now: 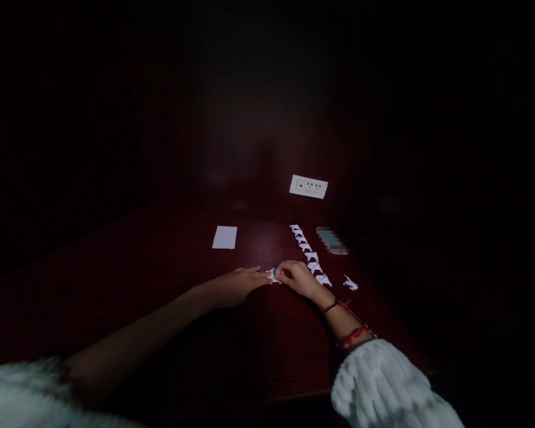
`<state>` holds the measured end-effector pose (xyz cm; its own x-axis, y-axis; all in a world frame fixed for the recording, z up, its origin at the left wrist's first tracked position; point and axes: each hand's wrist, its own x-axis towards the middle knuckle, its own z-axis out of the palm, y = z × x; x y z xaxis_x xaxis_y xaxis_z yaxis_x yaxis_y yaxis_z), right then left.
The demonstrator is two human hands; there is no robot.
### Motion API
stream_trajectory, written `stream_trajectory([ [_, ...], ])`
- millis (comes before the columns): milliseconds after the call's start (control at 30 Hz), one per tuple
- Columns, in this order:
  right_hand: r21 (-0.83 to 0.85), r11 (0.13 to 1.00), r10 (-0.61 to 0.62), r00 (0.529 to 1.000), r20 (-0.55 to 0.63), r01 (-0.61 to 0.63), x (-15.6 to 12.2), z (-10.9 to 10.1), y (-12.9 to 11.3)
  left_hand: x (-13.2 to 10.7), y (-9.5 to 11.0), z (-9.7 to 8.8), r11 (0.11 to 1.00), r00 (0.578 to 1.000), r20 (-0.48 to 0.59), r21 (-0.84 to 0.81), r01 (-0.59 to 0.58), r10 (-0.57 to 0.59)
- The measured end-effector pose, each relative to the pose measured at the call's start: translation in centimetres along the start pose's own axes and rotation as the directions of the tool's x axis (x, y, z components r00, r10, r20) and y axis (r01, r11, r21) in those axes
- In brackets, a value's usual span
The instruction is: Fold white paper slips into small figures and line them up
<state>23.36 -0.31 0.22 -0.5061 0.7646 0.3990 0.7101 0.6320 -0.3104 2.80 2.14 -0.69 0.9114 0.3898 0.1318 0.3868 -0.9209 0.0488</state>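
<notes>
On the counter (173, 244), short of the back edge, my left hand (238, 287) lays straight fingers on a seemingly unfinished folded paper (273, 276), my right hand (301, 278) curls there, pinching or not I can't tell, a row of shapes (312, 267) looking done and a flat sheet (224, 237) perhaps left.

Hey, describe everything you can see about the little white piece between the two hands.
The little white piece looks like folded paper, with pointed corners and a slightly bluish patch near its middle. It seems to lie flat on the dark reddish tabletop, left of the row of folded white pieces. The left hand's outstretched fingers touch its left side; the right hand's curled fingers are at its right. They cover part of it, so its full outline is hidden.
</notes>
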Motion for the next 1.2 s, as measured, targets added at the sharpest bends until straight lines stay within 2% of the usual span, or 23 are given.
stream_trajectory([
  [167,-0.054,0.992,-0.106,0.988,0.113,0.112,-0.4,-1.0,-0.5,-0.2,-0.3,0.0,1.0,1.0,-0.007,-0.025,0.013,-0.013],
  [367,-0.158,0.981,-0.079,0.972,0.223,0.116,-0.6,-1.6,-0.6,-0.3,-0.2,-0.2,0.999,1.0,-0.01,-0.035,0.018,-0.019],
  [567,-0.106,0.986,-0.101,0.966,0.237,0.129,-0.6,-1.7,-0.2,-0.4,0.0,-0.2,0.999,0.999,-0.005,-0.033,0.04,-0.04],
  [833,-0.004,0.996,-0.085,0.979,0.185,0.087,-0.8,-2.0,-0.2,-0.4,-0.1,-0.3,0.999,0.999,0.007,-0.027,0.045,-0.045],
  [967,-0.071,0.99,-0.107,0.978,0.178,0.121,-0.9,-1.9,-0.6,-0.4,0.1,-0.7,0.997,0.998,0.0,-0.038,0.061,-0.061],
  [1200,-0.203,0.965,-0.107,0.959,0.263,0.163,-0.7,-2.0,-1.3,-0.4,0.2,-1.0,0.998,0.998,0.015,-0.031,0.057,-0.057],
])
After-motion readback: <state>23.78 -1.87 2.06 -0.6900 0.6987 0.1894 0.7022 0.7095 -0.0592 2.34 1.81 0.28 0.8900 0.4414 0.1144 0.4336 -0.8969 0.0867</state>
